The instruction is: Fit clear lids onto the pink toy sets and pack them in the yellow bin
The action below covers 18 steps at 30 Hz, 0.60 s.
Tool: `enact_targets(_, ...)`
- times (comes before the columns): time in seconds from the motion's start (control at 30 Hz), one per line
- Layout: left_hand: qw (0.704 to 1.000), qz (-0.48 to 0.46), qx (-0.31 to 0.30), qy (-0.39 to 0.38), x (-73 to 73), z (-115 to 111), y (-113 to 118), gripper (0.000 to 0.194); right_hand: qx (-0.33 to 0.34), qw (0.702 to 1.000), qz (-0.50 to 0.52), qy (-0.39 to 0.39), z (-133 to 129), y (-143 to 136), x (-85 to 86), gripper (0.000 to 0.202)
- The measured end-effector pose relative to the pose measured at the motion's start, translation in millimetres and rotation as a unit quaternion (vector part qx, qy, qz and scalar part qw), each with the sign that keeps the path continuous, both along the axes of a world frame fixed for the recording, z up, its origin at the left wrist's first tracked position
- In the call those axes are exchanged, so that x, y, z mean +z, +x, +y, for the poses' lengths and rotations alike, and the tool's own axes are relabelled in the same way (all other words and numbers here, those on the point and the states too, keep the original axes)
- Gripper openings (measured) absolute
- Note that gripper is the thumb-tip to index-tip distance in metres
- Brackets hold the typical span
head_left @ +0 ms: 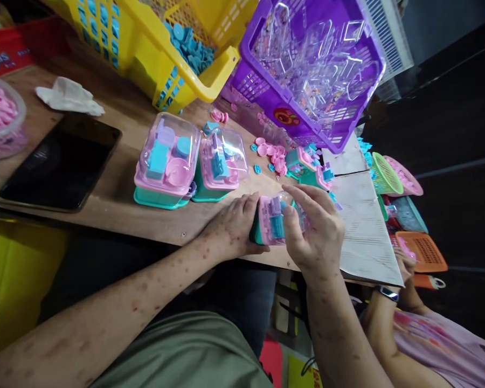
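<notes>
At the table's [173,226] front edge, the left hand [234,226] grips the toy box's [267,220] base while the right hand [317,226] holds its clear cover [286,199] between thumb and fingers; steady support below and even pressure above would suit best.

A brown wooden tabletop [109,194] spans left to centre; a scuffed white surface [359,237] continues right — far right, a dark, dim expanse [456,118] shows thin pale lines.
</notes>
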<state>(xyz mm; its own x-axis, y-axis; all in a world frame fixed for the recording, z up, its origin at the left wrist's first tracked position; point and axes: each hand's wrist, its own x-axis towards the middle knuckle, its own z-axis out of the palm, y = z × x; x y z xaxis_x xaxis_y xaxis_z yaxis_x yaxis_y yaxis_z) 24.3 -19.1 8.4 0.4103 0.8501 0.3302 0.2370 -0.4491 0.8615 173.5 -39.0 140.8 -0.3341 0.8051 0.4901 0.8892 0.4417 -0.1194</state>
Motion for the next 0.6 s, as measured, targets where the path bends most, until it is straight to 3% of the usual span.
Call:
enact_targets(0.43,1.000,0.010,0.010,0.008,1.6,-0.3,1.8,0.113,0.008,0.999,-0.037,-0.022,-1.3,-2.6,0.6,0.046)
enact_targets(0.6,1.000,0.013,0.009,0.004,6.4,-1.5,-0.4,0.113,-0.025,0.999,-0.029,-0.030,-2.9,-5.1,1.2,0.042)
